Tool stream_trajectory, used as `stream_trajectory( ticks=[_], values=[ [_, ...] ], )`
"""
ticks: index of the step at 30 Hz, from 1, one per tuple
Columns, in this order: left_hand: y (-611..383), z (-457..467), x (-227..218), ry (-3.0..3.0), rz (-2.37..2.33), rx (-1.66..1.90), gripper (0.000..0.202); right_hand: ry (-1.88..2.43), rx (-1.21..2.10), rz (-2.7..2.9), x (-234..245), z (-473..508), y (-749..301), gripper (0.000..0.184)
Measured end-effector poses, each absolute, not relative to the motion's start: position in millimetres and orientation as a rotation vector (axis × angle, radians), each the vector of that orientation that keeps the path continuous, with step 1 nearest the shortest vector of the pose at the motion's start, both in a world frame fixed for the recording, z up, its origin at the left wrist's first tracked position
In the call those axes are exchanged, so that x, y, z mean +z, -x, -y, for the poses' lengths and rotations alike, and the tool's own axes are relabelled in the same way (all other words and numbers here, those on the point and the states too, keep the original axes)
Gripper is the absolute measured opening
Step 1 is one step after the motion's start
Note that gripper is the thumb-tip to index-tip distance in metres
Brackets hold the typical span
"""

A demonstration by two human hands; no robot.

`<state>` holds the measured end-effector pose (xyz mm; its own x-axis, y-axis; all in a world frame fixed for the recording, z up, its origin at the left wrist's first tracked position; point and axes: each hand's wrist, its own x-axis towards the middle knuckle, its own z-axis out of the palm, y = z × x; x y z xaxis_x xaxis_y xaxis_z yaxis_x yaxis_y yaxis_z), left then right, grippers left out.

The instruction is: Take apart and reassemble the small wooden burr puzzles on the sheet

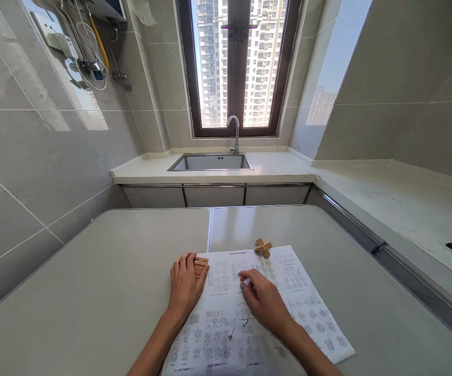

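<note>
A large printed sheet (226,308), covered with rows of small diagrams, lies on the pale table (112,287). At its upper left edge, my left hand (187,282) rests with curled fingers around some notched wooden puzzle pieces (200,265); part of them is hidden under it. My right hand (264,297) lies over the middle of the sheet, index finger stretched toward the print and thumb apart from it. A pale patch shows between them, too small to identify for certain. Beyond that hand, an interlocked wooden cross puzzle (263,248) sits on the sheet's top edge.
Behind the table runs a white counter (281,163) with a sink (214,162) and a faucet (234,133), below a window (239,68). Another counter (406,193) stretches along the right. Pipes and hoses (93,52) hang at the left wall.
</note>
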<state>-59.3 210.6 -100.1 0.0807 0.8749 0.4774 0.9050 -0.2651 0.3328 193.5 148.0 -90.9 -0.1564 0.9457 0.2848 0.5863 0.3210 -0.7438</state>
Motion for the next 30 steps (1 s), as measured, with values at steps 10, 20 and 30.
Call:
stream_trajectory(
  ticks=[10, 20, 30],
  values=[
    [24.9, -174.2, -73.8, 2.863, 1.546, -1.016, 0.022, 1.345, 0.609, 1.858, -87.8, -148.4, -193.4, 0.024],
    [16.9, -163.9, -68.9, 3.066, 1.277, -0.774, 0.029, 1.334, 0.623, 1.860, -90.1, -148.5, -193.5, 0.025],
    [17.2, -164.1, -68.8, 3.057, 1.282, -0.753, 0.023, 1.351, 0.598, 1.715, -98.7, -152.0, -193.9, 0.032]
  ],
)
